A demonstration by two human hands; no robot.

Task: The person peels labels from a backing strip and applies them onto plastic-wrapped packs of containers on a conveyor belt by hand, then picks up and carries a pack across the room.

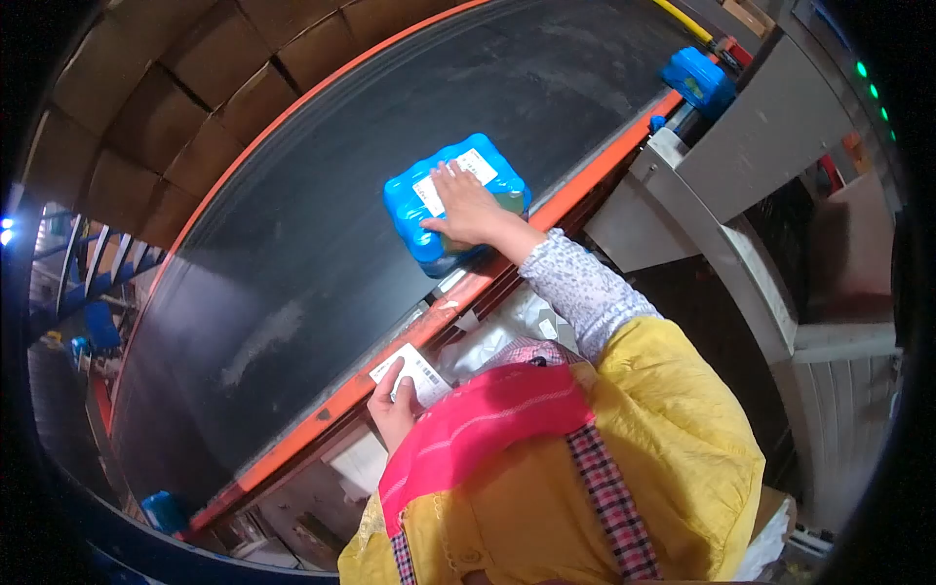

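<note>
On the dark conveyor belt (322,224) lies a blue shrink-wrapped pack (409,207) with rounded bumps along its top. My right hand (466,207) rests flat on it, fingers spread over a white label (478,166) on the top face. Close to my body, my left hand (393,405) pinches a white barcode label sheet (421,378) between thumb and fingers, near the belt's orange edge. The lower part of that sheet is hidden behind the pink cloth of my clothing.
Another blue pack (698,78) sits at the belt's far right end, beside grey machine housing (770,117). A further blue object (164,512) is at the lower left. Stacked cardboard boxes (185,97) line the far side. An orange rail (595,175) edges the belt.
</note>
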